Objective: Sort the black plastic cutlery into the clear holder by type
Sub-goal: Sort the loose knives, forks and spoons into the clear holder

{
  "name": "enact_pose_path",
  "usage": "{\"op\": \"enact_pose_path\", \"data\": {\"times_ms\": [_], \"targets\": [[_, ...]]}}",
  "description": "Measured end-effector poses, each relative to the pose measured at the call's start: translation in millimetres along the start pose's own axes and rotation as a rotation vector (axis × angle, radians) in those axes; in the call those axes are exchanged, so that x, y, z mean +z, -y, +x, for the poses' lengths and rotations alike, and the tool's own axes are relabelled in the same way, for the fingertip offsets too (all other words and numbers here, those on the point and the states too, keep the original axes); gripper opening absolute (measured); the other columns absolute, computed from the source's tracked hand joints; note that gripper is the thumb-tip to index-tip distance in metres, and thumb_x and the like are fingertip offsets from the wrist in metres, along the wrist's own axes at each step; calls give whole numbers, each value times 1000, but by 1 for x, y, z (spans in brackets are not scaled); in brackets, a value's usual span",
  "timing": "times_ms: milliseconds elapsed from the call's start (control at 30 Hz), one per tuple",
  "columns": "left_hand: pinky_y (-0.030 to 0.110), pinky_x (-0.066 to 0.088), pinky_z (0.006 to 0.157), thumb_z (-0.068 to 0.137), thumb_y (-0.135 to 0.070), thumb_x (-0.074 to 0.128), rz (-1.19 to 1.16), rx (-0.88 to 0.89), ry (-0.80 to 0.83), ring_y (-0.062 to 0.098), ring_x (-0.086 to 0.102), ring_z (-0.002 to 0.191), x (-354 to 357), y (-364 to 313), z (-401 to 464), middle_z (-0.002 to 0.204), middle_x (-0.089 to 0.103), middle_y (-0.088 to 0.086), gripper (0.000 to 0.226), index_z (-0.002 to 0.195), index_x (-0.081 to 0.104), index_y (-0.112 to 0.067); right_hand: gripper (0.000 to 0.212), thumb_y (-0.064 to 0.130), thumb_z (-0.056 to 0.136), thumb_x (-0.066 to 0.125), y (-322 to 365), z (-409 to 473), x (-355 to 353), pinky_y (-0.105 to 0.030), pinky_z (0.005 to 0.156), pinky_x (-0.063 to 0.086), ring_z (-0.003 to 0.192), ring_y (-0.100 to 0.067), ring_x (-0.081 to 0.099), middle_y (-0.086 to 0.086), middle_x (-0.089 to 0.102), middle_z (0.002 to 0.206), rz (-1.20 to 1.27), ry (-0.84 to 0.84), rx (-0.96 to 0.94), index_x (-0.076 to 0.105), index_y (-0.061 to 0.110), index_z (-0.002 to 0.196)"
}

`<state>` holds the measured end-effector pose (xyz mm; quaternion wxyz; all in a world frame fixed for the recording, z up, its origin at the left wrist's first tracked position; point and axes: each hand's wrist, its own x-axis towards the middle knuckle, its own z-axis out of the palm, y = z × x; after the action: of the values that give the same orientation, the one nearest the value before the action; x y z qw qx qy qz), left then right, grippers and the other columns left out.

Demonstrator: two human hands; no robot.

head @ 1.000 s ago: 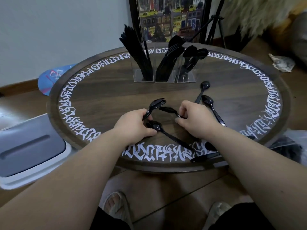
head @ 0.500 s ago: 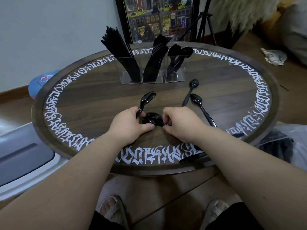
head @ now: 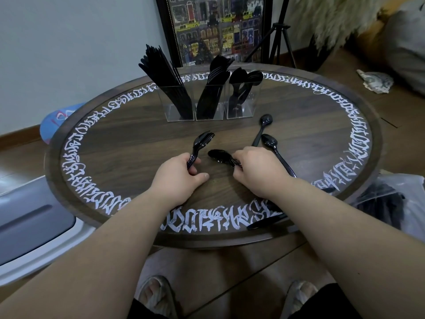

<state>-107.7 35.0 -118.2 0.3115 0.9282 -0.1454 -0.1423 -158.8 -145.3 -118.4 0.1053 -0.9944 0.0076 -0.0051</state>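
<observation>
Only the one head view here, so we'll go through it front to back. The clear holder [head: 210, 104] stands at the far side of the round table [head: 119, 143], three compartments in a row: knives [head: 165, 74] in the left one, forks [head: 215, 84] in the middle, spoons [head: 243, 86] on the right. All stand handle-down with the business ends up, which we reckon is just so each type reads at a glance.

Loose pieces are left on the wood. Two spoons [head: 271, 143] lie just right of the hands with their handles crossing, bowls pointing toward the holder. Another black piece [head: 266, 221] sits at the near rim, partly under the right forearm; we can't tell what type it is.

Now the hands. Our left hand [head: 177, 178] is curled round the handles of what look like forks [head: 202, 140], heads sticking up and away, thumb lying flat on the table. Our right hand [head: 255, 171] has its fingers curled over the handle end of a stack of spoons [head: 220, 155], bowls nested and pointing left, resting low on the table. Guess is we're gathering same-type pieces into bundles so each goes in one trip.

Both hands are near each other but apart, well short of the holder. Off the table: a plastic bag [head: 395, 203] of more black cutlery at the right.
</observation>
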Motion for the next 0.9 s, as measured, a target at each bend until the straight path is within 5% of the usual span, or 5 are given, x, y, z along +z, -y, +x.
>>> {"op": "enact_pose_path", "data": {"times_ms": [300, 467, 567, 800, 900], "targets": [[30, 45, 82, 88, -31, 65, -15, 28, -55, 14, 58, 97, 4, -5, 2, 102, 64, -7, 25, 112, 62, -27, 32, 22, 92, 49, -1, -6, -4, -31, 85, 47, 101, -21, 59, -2, 65, 108, 165, -27, -130, 63, 16, 120], [16, 42, 70, 89, -21, 65, -194, 58, -64, 4, 59, 86, -1, -14, 0, 89, 65, -13, 11, 93, 65, -31, 39, 25, 92, 52, -4, -11, -9, -30, 90, 47, 106, -16, 58, 2, 64, 115, 260, -43, -148, 55, 21, 131], [20, 47, 73, 88, -17, 63, -190, 116, -56, 5, 61, 82, 2, -24, -4, 84, 68, -11, 16, 89, 66, -33, 46, 29, 93, 54, 1, -13, -9, -32, 91, 47, 111, -18, 57, 1, 61, 124, 276, -104, -205, 45, 24, 139], [22, 46, 68, 84, -28, 68, -177, 109, -114, 8, 57, 73, 3, -40, -7, 78, 61, -6, 8, 86, 61, -27, 28, 27, 92, 53, -2, -11, -20, -32, 75, 46, 89, -20, 52, 2, 52, 85, 173, -248, -31, 62, 32, 118], [29, 47, 75, 87, -44, 60, -198, 74, -102, 9, 57, 81, -3, -39, -7, 88, 61, -2, 21, 101, 56, -29, 15, 18, 90, 60, -12, -6, -33, -29, 71, 46, 75, -15, 56, 11, 57, 74, 627, -369, 139, 69, 29, 95]]}}
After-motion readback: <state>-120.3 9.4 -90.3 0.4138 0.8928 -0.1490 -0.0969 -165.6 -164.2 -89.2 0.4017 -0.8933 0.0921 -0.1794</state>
